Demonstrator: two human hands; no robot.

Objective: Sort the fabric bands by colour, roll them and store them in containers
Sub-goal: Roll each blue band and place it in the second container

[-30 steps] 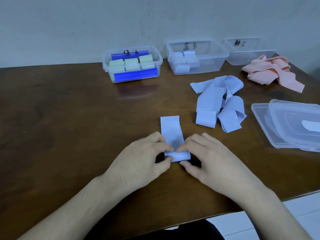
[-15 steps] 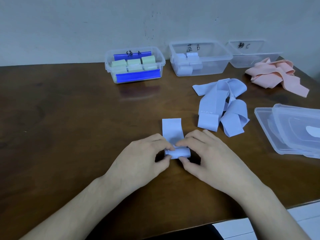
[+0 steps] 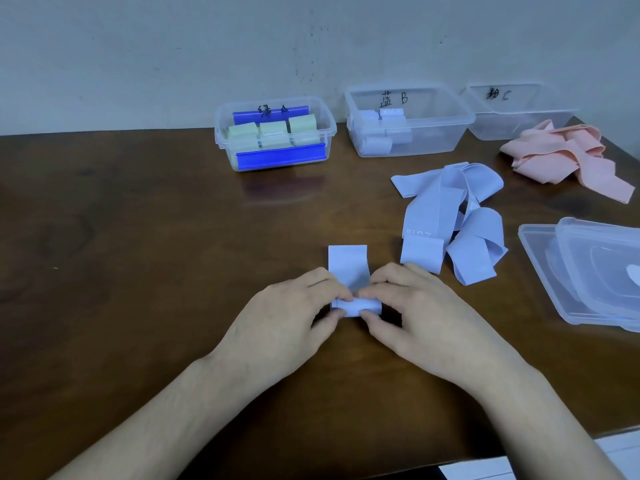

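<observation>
We pinch a half-rolled blue band (image 3: 348, 268) with our left hand (image 3: 287, 323) and right hand (image 3: 426, 323), well in front of box B (image 3: 453, 131); beside it, loose blue bands (image 3: 450, 209) and pink bands (image 3: 561, 157) remain unrolled.

Three containers (image 3: 408, 121) behind; loose bands (image 3: 450, 216) right; lids (image 3: 588, 271) far right

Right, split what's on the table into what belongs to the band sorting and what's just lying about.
Belongs to the job:
- blue band, half rolled between left hand and right hand
- loose blue bands
- pink bands
- green-roll container
- blue-roll container
- empty third container

Lying about:
- clear lids, stacked at the right edge
</observation>
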